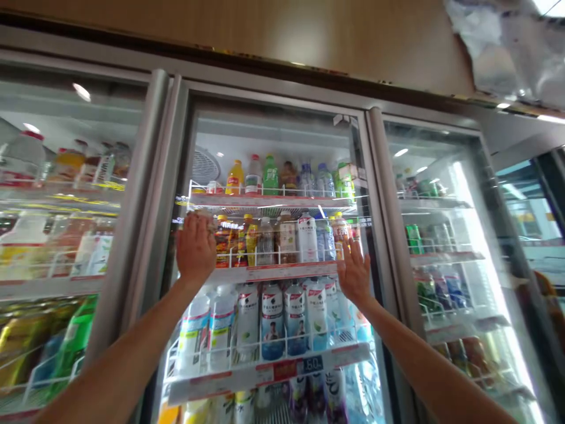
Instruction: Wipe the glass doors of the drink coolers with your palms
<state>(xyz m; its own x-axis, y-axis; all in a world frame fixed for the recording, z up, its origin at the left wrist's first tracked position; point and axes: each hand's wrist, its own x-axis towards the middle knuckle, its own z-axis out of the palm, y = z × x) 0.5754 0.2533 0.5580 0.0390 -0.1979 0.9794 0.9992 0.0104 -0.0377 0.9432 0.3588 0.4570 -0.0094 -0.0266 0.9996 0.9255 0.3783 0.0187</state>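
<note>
Head view: left hand, grip unclear, and right hand, fingers spread, seemingly press against the glass door; moving calls for even pressure.

The middle glass door stands between the person's hands and the shelved bottles, its pane barring the way inward. In front of the door, room is open between the left hand and the right hand, and above both toward its top edge. Metal uprights stand along the door's sides, while the forearms obstruct the approach to its lower corners.
</note>
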